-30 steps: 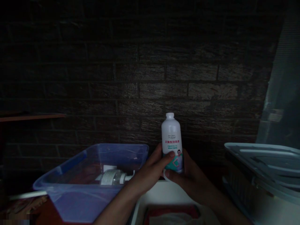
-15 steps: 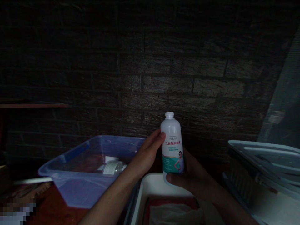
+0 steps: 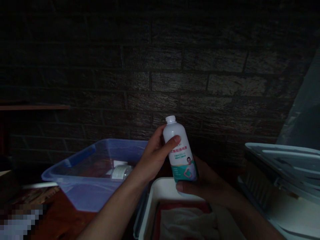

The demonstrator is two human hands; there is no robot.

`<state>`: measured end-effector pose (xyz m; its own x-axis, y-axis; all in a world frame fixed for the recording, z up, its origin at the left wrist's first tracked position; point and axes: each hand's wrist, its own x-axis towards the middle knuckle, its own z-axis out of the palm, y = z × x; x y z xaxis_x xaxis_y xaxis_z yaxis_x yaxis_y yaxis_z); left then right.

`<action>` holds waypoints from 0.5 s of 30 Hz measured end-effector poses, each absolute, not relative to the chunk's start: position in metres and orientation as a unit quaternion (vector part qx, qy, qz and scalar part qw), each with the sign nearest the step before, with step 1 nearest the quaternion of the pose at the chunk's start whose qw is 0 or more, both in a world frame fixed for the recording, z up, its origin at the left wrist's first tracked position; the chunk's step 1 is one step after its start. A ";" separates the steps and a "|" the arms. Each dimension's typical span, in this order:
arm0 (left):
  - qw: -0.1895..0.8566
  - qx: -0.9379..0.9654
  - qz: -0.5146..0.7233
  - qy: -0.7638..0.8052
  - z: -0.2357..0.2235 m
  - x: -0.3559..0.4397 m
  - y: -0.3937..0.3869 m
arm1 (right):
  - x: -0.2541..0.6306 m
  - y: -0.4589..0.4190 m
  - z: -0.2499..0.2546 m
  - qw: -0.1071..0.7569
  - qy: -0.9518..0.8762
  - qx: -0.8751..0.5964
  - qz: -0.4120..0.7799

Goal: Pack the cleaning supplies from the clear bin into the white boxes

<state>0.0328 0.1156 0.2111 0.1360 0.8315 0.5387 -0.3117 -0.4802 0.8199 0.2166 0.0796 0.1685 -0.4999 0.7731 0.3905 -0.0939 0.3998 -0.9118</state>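
Observation:
A white bottle (image 3: 175, 133) with a green and white label and a white cap is held in both my hands, its top leaning left. My left hand (image 3: 156, 151) grips its upper part, thumb across the front of the label and fingers behind. Around the base, my right hand (image 3: 197, 183) is closed with its thumb on the front; its other fingers are hidden behind the bottle. Below the bottle is a white bin (image 3: 147, 216) with pale cloth (image 3: 187, 221) and something red inside.
To the left sits a blue translucent tub (image 3: 82, 193) holding a clear labelled bottle (image 3: 120, 172). A lidded storage box (image 3: 287, 180) stands at the right. Behind rises a dark brick wall (image 3: 165, 80), with a shelf (image 3: 35, 107) at far left.
The bottle has gone from upright to leaning left, and its top has shifted left. My left thumb has moved from the bottle's side onto its front.

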 end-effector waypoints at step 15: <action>0.448 0.582 0.648 0.202 0.210 0.035 0.115 | 0.221 0.087 0.163 0.412 -0.716 -0.224 0.517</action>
<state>0.0352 0.1150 0.2102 0.0795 0.8153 0.5735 -0.3452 -0.5172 0.7831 0.2212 0.0871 0.1626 -0.5591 0.7475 0.3588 -0.1046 0.3657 -0.9248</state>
